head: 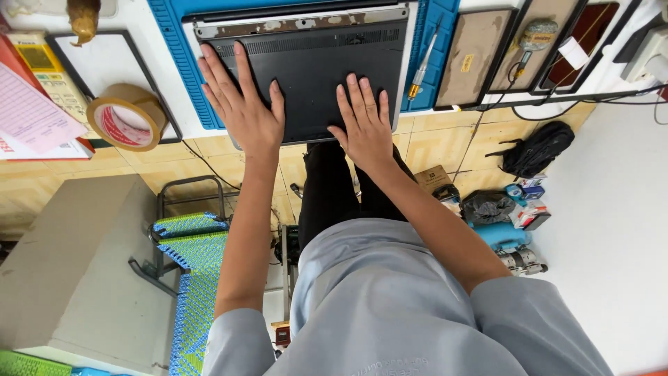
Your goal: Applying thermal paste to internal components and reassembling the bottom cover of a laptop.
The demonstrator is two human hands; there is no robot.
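A laptop (pixel 313 63) lies bottom side up on a blue work mat (pixel 170 42), its black base cover facing me and a bare metal strip along its far edge. My left hand (pixel 240 104) lies flat on the cover's left part with fingers spread. My right hand (pixel 363 122) lies flat on the cover near its front edge, fingers apart. Neither hand holds anything. A slim screwdriver (pixel 422 69) lies on the mat just right of the laptop.
A roll of brown tape (pixel 125 117) stands left of the mat, beside pink papers (pixel 31 115) and a calculator (pixel 42 63). Brown trays (pixel 473 49) line the right. Below the table are a black bag (pixel 537 148), a grey box (pixel 69 278) and a woven chair (pixel 191 271).
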